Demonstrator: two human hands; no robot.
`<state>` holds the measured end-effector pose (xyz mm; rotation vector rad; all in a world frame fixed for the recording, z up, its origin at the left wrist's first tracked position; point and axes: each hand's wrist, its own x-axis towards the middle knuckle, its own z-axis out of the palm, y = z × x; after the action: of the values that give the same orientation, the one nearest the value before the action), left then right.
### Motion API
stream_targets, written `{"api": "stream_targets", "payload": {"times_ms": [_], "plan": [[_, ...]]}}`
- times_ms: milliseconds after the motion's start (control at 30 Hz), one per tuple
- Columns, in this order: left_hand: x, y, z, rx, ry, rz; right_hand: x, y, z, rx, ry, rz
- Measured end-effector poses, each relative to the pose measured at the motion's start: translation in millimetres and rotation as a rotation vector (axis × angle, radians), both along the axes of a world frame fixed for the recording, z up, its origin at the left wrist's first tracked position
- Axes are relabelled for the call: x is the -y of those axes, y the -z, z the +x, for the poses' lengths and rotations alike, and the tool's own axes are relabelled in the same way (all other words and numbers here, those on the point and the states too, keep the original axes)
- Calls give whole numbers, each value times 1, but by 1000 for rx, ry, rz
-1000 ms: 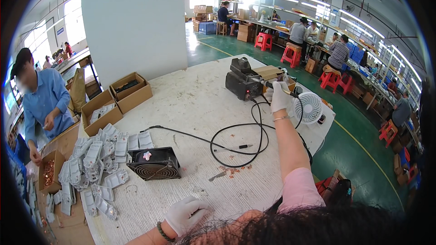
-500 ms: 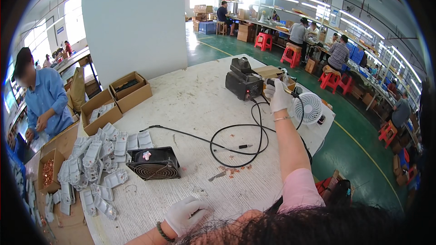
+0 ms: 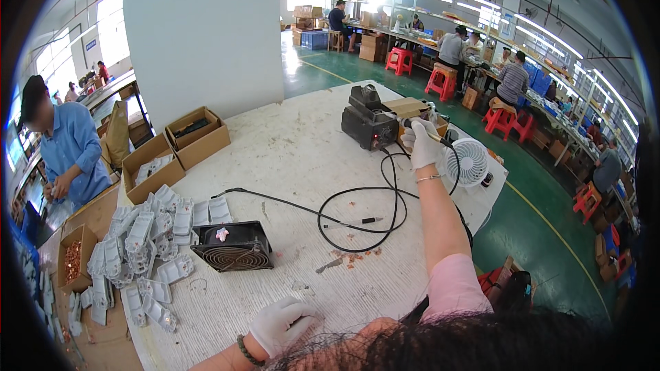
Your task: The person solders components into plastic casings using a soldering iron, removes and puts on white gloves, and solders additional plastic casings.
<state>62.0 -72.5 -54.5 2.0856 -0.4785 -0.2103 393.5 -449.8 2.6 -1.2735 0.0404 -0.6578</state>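
Note:
My right hand, in a white glove, reaches to the far right of the white-topped table. Its fingers are wrapped round a soldering iron, whose metal end points left at a black soldering station with a red light. A cable trails from the iron down past my wrist. My left hand, gloved too, lies loosely on the near part of the tabletop, holding nothing that I can see. Beyond it stands a square black fan with a small pink and white piece on top.
Grey plastic trays lie heaped at left, near a box of copper-coloured parts and cardboard boxes. A black cable loops across the table near a dark pen-like tool. A white fan stands right. A co-worker works left.
My hands and the soldering iron have stayed practically in place. At the left, the co-worker's hands have shifted slightly.

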Motion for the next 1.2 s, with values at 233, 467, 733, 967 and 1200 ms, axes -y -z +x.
{"api": "stream_targets", "payload": {"times_ms": [233,467,733,967,1200], "plan": [[0,3,1,-9,-4,36,-4,-1,-8,31,-114,-224],[-2,14,0,16,-16,-10,-8,0,-5,156,-111,-336],[-2,7,0,-5,-2,-19,-6,-1,-6,154,-96,-339],[3,-14,-4,184,-12,1,-11,4,4,-61,-106,237],[4,-28,-3,147,10,20,-5,10,11,-39,-77,161]]}}
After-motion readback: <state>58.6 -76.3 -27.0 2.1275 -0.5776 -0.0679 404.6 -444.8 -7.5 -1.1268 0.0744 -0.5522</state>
